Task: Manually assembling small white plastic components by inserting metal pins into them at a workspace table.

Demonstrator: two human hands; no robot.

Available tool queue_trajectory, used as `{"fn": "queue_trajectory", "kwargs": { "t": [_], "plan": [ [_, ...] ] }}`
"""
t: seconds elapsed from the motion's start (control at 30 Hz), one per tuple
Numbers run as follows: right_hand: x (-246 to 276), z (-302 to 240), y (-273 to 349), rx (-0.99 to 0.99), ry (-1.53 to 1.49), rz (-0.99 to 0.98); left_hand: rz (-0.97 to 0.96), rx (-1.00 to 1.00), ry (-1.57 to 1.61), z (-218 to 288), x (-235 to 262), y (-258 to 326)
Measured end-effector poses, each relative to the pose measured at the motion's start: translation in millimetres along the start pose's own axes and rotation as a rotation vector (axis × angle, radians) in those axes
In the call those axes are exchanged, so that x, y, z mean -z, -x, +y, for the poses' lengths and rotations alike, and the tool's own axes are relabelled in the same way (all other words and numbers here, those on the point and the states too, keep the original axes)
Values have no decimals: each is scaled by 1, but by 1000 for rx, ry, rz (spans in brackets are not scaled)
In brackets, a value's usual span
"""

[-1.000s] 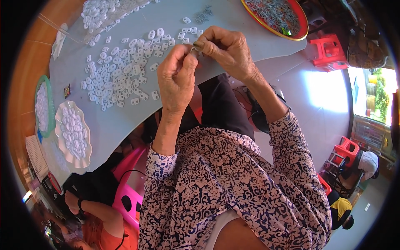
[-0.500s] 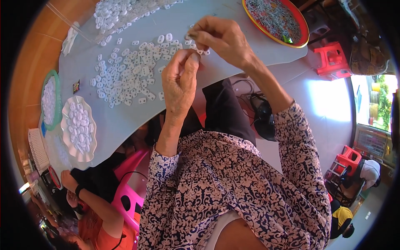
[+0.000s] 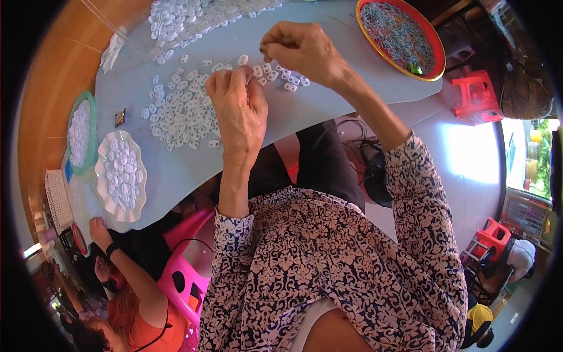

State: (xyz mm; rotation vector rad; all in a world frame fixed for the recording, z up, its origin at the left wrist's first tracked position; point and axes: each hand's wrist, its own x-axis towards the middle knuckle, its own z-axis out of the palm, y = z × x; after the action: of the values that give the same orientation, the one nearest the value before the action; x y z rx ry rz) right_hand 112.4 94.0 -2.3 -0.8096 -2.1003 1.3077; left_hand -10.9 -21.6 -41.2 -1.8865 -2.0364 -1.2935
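Over grey table point(image 3: 328, 111), my left hand point(image 3: 237, 108) and right hand point(image 3: 299, 50) are pinching small white pieces point(image 3: 182, 114), keeping spread pile close.

Few items that count here. One small dark packet point(image 3: 120, 117) lies flat on the grey table point(image 3: 328, 111), near its left edge: roughly rectangular, black with bits of red and yellow, too small to tell more. It sits between the green basket point(image 3: 82, 136) at the table's left edge and the spread of small white pieces point(image 3: 182, 111) in the middle, touching neither. Just past the basket's near rim, close to the near-left corner, a small blue tag or label point(image 3: 68, 172), squarish, plain blue from here. A crumpled clear-white plastic bag point(image 3: 111, 53) lies at the far-left corner. No screens or signs I can make out.
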Motion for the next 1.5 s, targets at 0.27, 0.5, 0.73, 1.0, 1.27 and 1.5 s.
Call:
{"fn": "queue_trajectory", "kwargs": {
  "t": [0.27, 0.5, 0.73, 1.0, 1.27, 1.5],
  "plan": [
    [-2, 13, 58, -41, -206, 111, -45, 64, -212, 4, -13, -9],
    [1, 20, 65, -36, -217, 54, -68, -15, -231, -4, -20, -11],
    [1, 24, 65, -14, -285, 101, -53, -28, -159, 4, -17, -13],
    [0, 20, 65, 30, -511, 132, -150, 593, 954, 31, -3, -14],
    [0, 21, 66, 22, -488, 126, -146, 583, 1114, 27, -6, -11],
    [-1, 18, 66, 4, -475, 145, -124, 414, 879, 31, -4, -14]
  ]
}}
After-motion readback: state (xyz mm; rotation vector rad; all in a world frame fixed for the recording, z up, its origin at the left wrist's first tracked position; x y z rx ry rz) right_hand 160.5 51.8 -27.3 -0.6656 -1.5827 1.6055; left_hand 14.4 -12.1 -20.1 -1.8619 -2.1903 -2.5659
